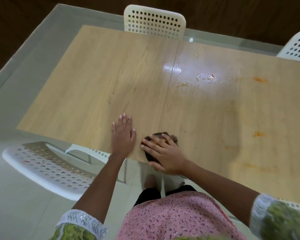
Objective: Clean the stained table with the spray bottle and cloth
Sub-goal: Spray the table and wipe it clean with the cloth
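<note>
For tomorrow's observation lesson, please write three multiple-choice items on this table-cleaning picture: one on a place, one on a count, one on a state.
1. Where is the cloth?
A. At the table's near edge, under the right hand
B. On a chair seat
C. At the table's far edge

2. How many white perforated chairs show?
A. One
B. Three
C. Five

3. How does the left hand lie?
A. Curled round a bottle
B. Flat on the table, fingers straight
C. Raised in the air

Answers:
1 A: the right hand presses the dark cloth near the table edge.
2 B: one chair at the far side, one at far right, one at near left.
3 B: its palm rests on the wood, holding nothing.
</note>
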